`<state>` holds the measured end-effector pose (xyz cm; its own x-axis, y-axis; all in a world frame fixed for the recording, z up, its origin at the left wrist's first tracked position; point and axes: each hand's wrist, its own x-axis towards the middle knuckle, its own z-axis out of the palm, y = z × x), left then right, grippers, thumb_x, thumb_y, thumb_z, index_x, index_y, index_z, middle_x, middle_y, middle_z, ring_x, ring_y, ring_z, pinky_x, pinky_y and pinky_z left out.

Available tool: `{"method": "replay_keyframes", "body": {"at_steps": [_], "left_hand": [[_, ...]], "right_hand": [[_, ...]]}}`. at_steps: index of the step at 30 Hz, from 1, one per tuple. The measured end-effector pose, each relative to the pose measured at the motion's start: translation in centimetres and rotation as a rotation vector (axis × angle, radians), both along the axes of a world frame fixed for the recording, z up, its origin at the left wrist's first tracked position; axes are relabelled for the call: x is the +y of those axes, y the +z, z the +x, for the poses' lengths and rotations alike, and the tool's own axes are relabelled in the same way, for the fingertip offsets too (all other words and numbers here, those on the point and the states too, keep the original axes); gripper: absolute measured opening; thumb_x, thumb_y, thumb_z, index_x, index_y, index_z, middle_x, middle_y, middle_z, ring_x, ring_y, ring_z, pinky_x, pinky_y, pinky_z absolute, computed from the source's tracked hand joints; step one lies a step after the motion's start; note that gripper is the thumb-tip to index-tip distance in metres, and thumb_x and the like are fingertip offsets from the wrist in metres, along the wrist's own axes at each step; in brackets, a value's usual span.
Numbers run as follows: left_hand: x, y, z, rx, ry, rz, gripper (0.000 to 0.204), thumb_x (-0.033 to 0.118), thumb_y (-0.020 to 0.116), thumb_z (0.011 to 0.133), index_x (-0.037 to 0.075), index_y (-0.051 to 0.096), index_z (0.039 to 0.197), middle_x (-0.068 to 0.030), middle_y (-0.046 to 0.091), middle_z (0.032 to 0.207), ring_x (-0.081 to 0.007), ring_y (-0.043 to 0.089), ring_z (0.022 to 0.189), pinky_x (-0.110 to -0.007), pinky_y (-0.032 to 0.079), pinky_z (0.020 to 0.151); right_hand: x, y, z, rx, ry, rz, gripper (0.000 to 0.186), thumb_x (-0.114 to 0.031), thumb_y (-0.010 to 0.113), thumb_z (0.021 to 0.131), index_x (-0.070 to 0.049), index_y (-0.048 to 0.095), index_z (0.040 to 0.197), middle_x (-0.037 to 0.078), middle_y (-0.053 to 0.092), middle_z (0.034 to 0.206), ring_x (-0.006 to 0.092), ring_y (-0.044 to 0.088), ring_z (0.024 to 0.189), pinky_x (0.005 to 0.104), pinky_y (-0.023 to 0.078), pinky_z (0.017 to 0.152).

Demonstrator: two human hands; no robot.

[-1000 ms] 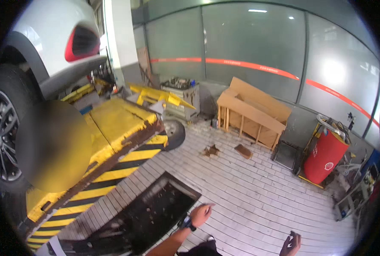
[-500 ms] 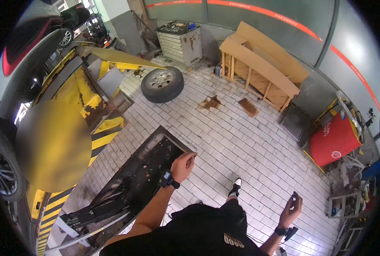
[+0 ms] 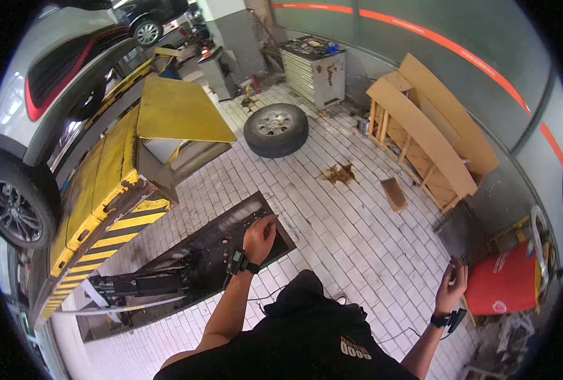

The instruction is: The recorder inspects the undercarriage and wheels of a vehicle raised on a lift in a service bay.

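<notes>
My left hand [image 3: 260,239] hangs over a dark recessed pit [image 3: 215,244] in the floor, its fingers loosely bent and nothing visible in them. A black strap with a small device [image 3: 236,261] sits on that wrist. Out to the right, my right hand [image 3: 451,289] hangs in the air near a red barrel-like container [image 3: 504,278]. Its fingers are half curled and slightly apart. The fingertips look dark, and I see no held thing. A black band and device [image 3: 455,320] are on this wrist too. Neither hand touches anything.
A yellow lift platform [image 3: 107,183] with black-striped edging stands left, carrying a white car [image 3: 12,107]. A loose wheel [image 3: 275,130] lies ahead on the tiles. Farther back are a metal drawer cabinet [image 3: 313,73] and a wooden crate with cardboard [image 3: 420,139]. A brown flat piece [image 3: 393,194] lies nearby.
The view has swung left, bringing more of the lift and car into sight. My left hand stays over the pit; my right hand is now closer to the red container.
</notes>
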<state>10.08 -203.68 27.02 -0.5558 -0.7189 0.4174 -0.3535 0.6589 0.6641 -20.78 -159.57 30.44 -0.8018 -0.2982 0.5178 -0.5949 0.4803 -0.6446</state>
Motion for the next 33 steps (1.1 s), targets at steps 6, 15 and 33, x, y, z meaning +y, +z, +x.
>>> {"method": "replay_keyframes", "body": {"at_steps": [6,15,33], "left_hand": [[-3.9,-1.5,-4.4,0.034,0.141,-0.026,0.026,0.006,0.066,0.094,0.009,0.073,0.119,-0.0121,0.070,0.093,-0.0261,0.068,0.077,-0.035,0.056,0.068],[-14.1,-8.9,-18.7,0.096,0.121,0.200,0.033,0.003,0.066,0.091,0.011,0.071,0.123,-0.0123,0.071,0.109,-0.0268,0.071,0.086,-0.038,0.057,0.075],[-28.1,-7.4,-23.0,-0.024,0.433,0.333,0.032,0.006,0.065,0.093,0.010,0.070,0.125,-0.0146,0.071,0.109,-0.0304,0.071,0.095,-0.043,0.058,0.082]], "right_hand": [[-8.4,-3.3,-6.7,-0.090,0.107,-0.001,0.021,-0.002,0.060,0.097,0.002,0.069,0.115,0.010,0.067,0.098,0.0154,0.048,0.067,0.0319,0.040,0.062],[-20.1,-3.3,-17.9,-0.147,0.179,0.284,0.024,0.000,0.056,0.095,0.005,0.068,0.115,0.020,0.063,0.100,0.0300,0.055,0.076,0.0404,0.047,0.069],[-57.9,-4.0,-35.4,-0.091,0.634,0.207,0.021,0.001,0.057,0.100,0.001,0.067,0.119,0.009,0.062,0.096,0.0160,0.049,0.069,0.0318,0.041,0.061]]}}
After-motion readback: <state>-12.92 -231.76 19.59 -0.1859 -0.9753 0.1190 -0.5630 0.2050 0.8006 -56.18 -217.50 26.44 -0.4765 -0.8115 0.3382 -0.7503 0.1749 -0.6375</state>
